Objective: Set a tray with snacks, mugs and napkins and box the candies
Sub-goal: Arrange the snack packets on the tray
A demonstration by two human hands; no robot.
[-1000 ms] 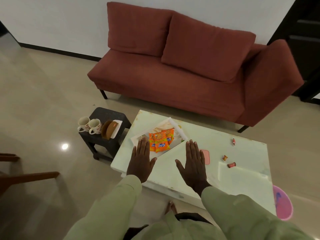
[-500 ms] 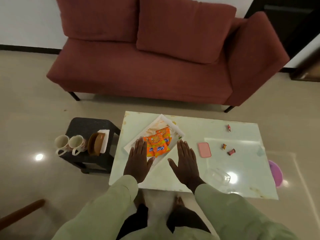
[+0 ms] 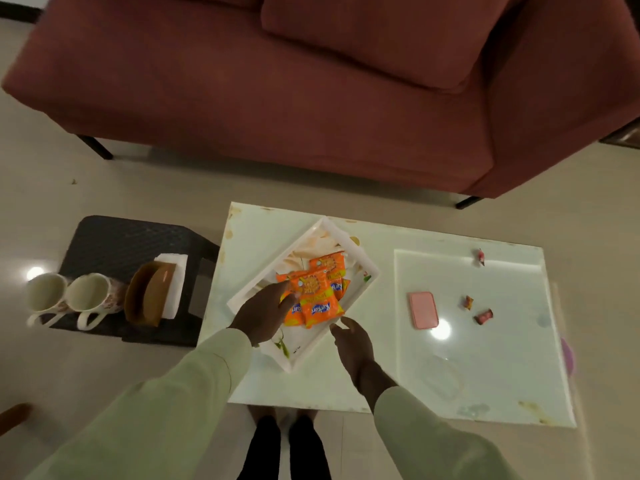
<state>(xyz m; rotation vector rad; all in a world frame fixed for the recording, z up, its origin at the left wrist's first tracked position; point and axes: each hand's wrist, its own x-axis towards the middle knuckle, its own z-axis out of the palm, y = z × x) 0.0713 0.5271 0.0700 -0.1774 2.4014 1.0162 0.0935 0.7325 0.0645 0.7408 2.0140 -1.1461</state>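
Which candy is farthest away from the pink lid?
The candy at the table's far edge, lying alone toward the sofa. The other two candies sit close together just beside the pink lid.

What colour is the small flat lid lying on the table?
Pink; the lid shows best in the head view.

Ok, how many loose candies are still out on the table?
3, all on the table's right side: one near the far edge, one right of the pink lid, one just beyond it. None look hidden.
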